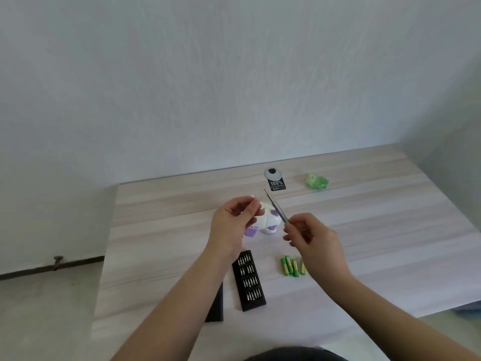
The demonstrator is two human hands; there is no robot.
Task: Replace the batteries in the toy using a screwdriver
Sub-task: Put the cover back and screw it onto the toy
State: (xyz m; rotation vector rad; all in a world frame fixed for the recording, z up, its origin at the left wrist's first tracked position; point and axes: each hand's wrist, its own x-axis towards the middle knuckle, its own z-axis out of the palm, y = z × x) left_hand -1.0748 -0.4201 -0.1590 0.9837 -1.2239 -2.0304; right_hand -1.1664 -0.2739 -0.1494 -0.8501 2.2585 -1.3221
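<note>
Tabletop: pale wood-grain tabletop (161,230), wall behind.
Toy: white and purple toy (269,220) at centre, behind both hands.
Right hand: right hand (315,241) pinches a screwdriver (277,207), tip pointing to 11 o'clock.
Left hand: left hand (234,220), fingers curled, pinching something too small to tell.
Batteries: green batteries (291,265) at 5 o'clock of toy.
Bit case: black bit case (248,281) at 6 o'clock.

Right hand (313,242) grips screwdriver (277,207) frame center, tip angled up-left; left hand (234,220) fingers curled over white-purple toy (268,221); batteries (291,265) lower right.
</note>
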